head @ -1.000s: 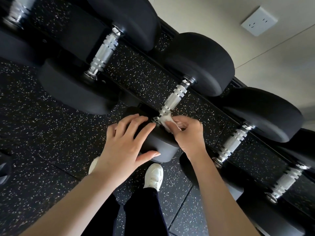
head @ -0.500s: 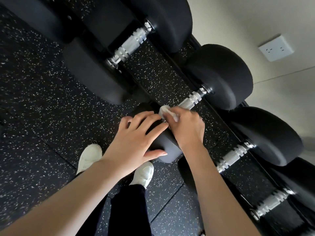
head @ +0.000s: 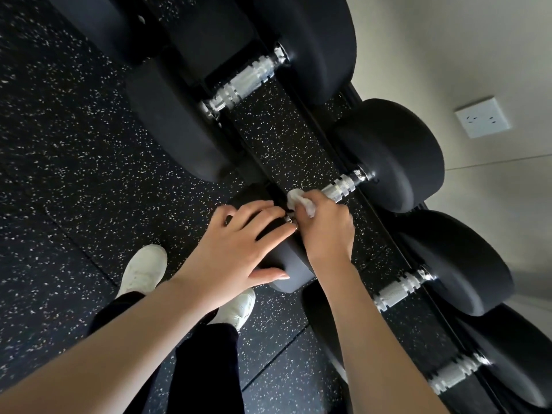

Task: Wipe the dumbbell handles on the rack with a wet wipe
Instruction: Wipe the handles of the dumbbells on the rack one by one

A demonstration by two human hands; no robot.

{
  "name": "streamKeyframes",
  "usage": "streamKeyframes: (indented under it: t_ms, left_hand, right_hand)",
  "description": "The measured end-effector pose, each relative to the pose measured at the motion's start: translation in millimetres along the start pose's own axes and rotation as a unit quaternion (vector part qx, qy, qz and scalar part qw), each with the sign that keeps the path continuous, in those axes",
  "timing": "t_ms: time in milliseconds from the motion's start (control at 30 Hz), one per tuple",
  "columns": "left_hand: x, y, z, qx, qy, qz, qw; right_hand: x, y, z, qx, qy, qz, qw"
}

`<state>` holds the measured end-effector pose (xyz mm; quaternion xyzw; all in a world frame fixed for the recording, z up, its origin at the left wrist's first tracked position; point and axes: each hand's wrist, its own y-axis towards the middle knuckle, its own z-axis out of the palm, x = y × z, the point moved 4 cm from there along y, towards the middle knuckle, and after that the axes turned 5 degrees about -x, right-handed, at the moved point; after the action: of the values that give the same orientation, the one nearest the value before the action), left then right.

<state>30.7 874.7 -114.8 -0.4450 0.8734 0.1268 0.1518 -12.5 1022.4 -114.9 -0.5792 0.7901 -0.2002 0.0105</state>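
Head view: a black rack carries a row of black-headed dumbbells with knurled chrome handles, all seated across its rails. The right hand grips a crumpled white wet wipe around the near end of one dumbbell handle, fingers curled over it. The left hand lies with fingers spread and straight on that dumbbell's near head, thumb against its side. A wall socket sits on the beige wall; white shoes stand on the speckled floor below
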Motion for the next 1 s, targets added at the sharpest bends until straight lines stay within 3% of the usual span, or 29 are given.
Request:
streamKeyframes:
  t_ms: [200, 500, 767, 1000]
  left_hand:
    - [0, -1, 0, -0.002, -0.004, -0.003, 1.000]
    - [1, -2, 2, 0.005, -0.014, -0.007, 1.000]
    - [0, 0, -1, 0.020, -0.013, 0.001, 1.000]
    - [-2, 8, -16, 0.045, -0.023, 0.000, 0.999]
  right_hand:
    - [4, 11, -7, -0.031, -0.069, -0.002, 0.997]
    - [-14, 52, -39, -0.131, -0.076, 0.052, 0.987]
    - [-23, 32, -36, -0.249, 0.093, 0.094, 0.959]
    - [-31, 12, -46, -0.181, 0.251, 0.129, 0.942]
